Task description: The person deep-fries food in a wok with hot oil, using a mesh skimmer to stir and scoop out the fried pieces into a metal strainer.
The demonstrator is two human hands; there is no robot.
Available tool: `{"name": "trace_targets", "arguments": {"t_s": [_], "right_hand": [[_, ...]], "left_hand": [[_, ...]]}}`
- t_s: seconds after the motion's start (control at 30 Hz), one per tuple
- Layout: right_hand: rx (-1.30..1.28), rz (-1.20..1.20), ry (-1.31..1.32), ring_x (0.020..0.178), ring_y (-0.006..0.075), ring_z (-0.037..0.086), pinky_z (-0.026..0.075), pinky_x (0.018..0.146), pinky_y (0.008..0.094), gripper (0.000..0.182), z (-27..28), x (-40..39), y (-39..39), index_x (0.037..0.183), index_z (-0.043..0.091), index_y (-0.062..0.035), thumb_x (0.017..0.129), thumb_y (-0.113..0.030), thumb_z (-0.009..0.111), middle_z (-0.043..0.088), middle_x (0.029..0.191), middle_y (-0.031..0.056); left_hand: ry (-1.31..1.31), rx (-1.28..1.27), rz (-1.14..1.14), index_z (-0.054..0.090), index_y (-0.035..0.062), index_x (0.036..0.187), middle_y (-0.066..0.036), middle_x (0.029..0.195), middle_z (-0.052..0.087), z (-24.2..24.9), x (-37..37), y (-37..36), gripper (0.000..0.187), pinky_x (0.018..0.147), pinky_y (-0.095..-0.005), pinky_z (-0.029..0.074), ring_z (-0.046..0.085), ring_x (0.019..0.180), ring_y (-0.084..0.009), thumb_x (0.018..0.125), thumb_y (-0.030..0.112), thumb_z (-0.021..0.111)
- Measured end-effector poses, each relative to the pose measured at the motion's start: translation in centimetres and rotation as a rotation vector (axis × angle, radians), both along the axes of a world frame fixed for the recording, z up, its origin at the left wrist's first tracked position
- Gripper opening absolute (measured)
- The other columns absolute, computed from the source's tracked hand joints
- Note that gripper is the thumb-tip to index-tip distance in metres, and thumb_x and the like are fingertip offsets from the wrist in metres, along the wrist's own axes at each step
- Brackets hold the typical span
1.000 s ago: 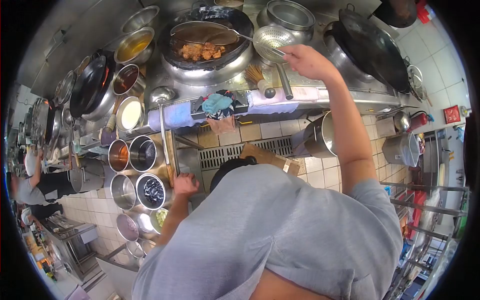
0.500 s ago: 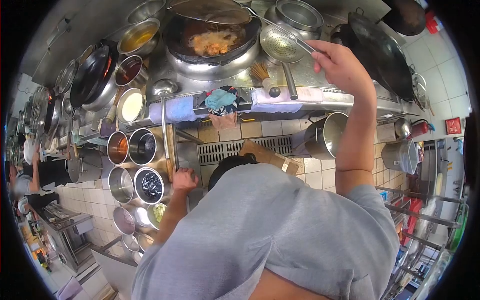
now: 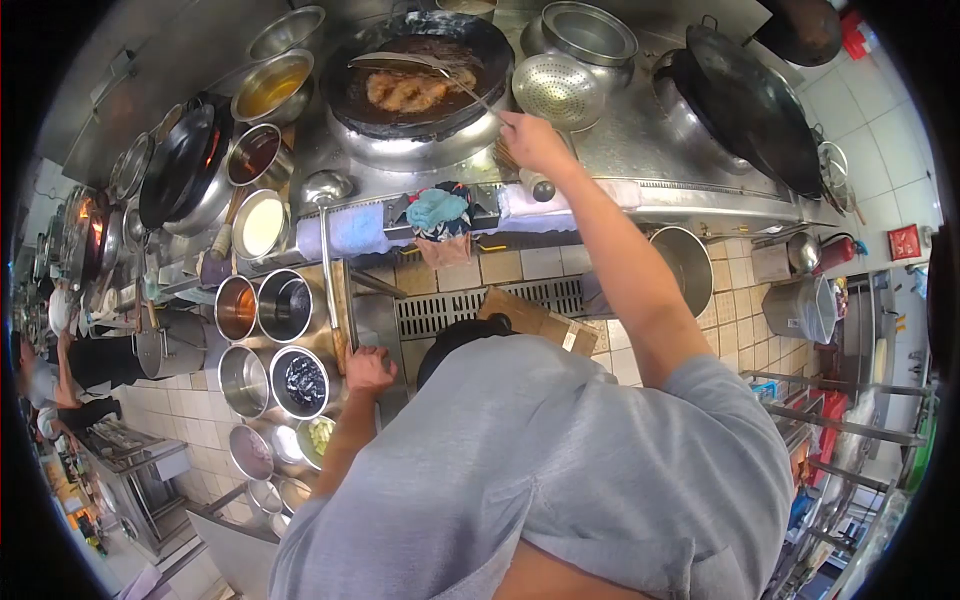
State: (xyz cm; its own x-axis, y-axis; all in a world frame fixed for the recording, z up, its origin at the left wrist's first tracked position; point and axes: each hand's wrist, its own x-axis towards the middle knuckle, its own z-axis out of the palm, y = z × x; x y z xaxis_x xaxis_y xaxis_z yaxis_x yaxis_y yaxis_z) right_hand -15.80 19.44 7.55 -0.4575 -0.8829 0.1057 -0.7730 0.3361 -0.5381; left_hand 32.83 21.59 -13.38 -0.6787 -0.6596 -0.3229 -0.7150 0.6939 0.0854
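Note:
My right hand (image 3: 536, 145) is closed around the handle of a wide skimmer (image 3: 400, 62). The skimmer's head is tilted over the wok (image 3: 345, 100), above browned, frying food (image 3: 408, 92) in dark oil. Lower left, my left hand (image 3: 369, 369) rests at the edge of the side stand with its fingers curled. It is right beside the wooden handle end of a ladle (image 3: 326, 186), whose bowl lies at the counter's front; whether the fingers grip that handle or the edge is hidden. Under my right forearm sits a perforated strainer (image 3: 558, 92), partly covering a bamboo brush (image 3: 540, 188).
Left of the wok stand bowls of yellow oil (image 3: 272, 88), dark sauce (image 3: 256, 152) and white liquid (image 3: 262, 222). Several steel pots (image 3: 244, 380) fill the side stand. A second wok (image 3: 745, 110) is at right. Another person (image 3: 62, 350) works at far left.
My right hand has moved left and toward the wok, bringing the skimmer's head down from above the far rim to over the food. My left hand and the ladle stay put.

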Motion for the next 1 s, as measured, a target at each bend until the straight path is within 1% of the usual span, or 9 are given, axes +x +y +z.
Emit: {"name": "trace_targets", "arguments": {"t_s": [0.07,0.2,0.3,0.33,0.43,0.6,0.7,0.83,1.0], "right_hand": [[-0.109,-0.029,-0.028,0.098,0.045,0.06,0.049,0.087,0.0465,0.035,-2.0,0.0,-0.7,0.124,0.059,-0.0048,0.091,-0.017,0.055,0.064,0.104,0.0271],[-0.279,-0.032,-0.062,0.1,0.0423,0.062,0.048,0.088,0.0455,0.035,-0.3,0.7,0.0,0.124,0.058,-0.0048,0.092,-0.017,0.053,0.065,0.105,0.0266],[-0.235,0.026,-0.253,0.096,0.0401,0.064,0.049,0.085,0.0423,0.036,1.6,0.4,0.8,0.124,0.058,-0.0044,0.091,-0.019,0.055,0.066,0.1,0.0248],[-0.204,0.047,-0.261,0.092,0.0368,0.065,0.049,0.082,0.0399,0.036,2.0,0.4,1.1,0.123,0.059,-0.0036,0.091,-0.02,0.056,0.067,0.097,0.023],[-0.1,0.055,-0.432,0.074,0.0163,0.059,0.048,0.071,0.0309,0.032,1.3,0.9,1.3,0.12,0.057,0.0014,0.094,-0.017,0.057,0.066,0.084,0.0105],[-0.21,0.011,-0.237,0.084,0.0229,0.065,0.049,0.077,0.0341,0.029,-4.5,0.0,1.0,0.12,0.059,-0.0067,0.093,-0.018,0.058,0.068,0.094,0.0137],[-0.233,-0.073,-0.261,0.1,0.0343,0.065,0.05,0.085,0.0388,0.033,-2.2,0.4,2.9,0.121,0.058,-0.0043,0.091,-0.019,0.059,0.065,0.109,0.0222],[-0.405,-0.114,-0.4,0.097,0.0278,0.066,0.05,0.085,0.0369,0.034,-2.2,-3.2,5.7,0.123,0.057,-0.0045,0.09,-0.014,0.059,0.066,0.11,0.0193],[-0.181,-0.411,-0.106,0.087,0.037,0.065,0.05,0.079,0.042,0.036,0.9,-3.5,11.3,0.124,0.055,-0.0062,0.088,-0.007,0.053,0.066,0.096,0.0235]], "left_hand": [[-0.002,-0.003,-0.001,0.069,0.0165,0.095,-0.004,0.097,0.068,-0.4,0.0,-0.2,0.03,0.11,-0.0505,0.026,0.06,0.101,-0.0206,0.076,0.038,0.062],[0.039,-0.003,0.007,0.068,0.0159,0.093,-0.004,0.096,0.068,-1.1,0.4,-0.3,0.029,0.11,-0.0505,0.026,0.06,0.1,-0.0209,0.075,0.038,0.061],[0.071,0.001,0.014,0.068,0.0154,0.092,-0.004,0.095,0.068,-1.6,0.8,-0.2,0.028,0.11,-0.0508,0.026,0.06,0.099,-0.0214,0.075,0.038,0.061],[0.082,0.001,0.009,0.068,0.0153,0.092,-0.005,0.095,0.068,-1.6,0.8,-0.3,0.028,0.11,-0.0509,0.026,0.06,0.099,-0.0216,0.075,0.038,0.061],[0.069,-0.022,-0.006,0.068,0.0152,0.091,-0.005,0.095,0.068,-1.3,0.5,-0.3,0.028,0.11,-0.0511,0.025,0.06,0.099,-0.0218,0.075,0.038,0.061],[0.041,-0.009,-0.002,0.068,0.0154,0.093,-0.006,0.095,0.068,-1.1,0.5,-0.2,0.03,0.111,-0.0504,0.022,0.061,0.099,-0.0217,0.075,0.039,0.061],[0.05,-0.01,0.003,0.069,0.016,0.094,-0.007,0.096,0.068,-1.6,0.9,-0.3,0.031,0.112,-0.0499,0.022,0.061,0.099,-0.0214,0.075,0.04,0.062],[0.059,-0.022,0.001,0.069,0.0156,0.092,-0.007,0.094,0.068,-1.0,0.4,-0.6,0.032,0.112,-0.0502,0.023,0.062,0.098,-0.0219,0.073,0.041,0.063],[0.074,-0.033,-0.008,0.07,0.0156,0.095,-0.006,0.095,0.069,-1.5,0.8,-0.5,0.034,0.111,-0.051,0.025,0.061,0.099,-0.0219,0.073,0.041,0.062]]}}
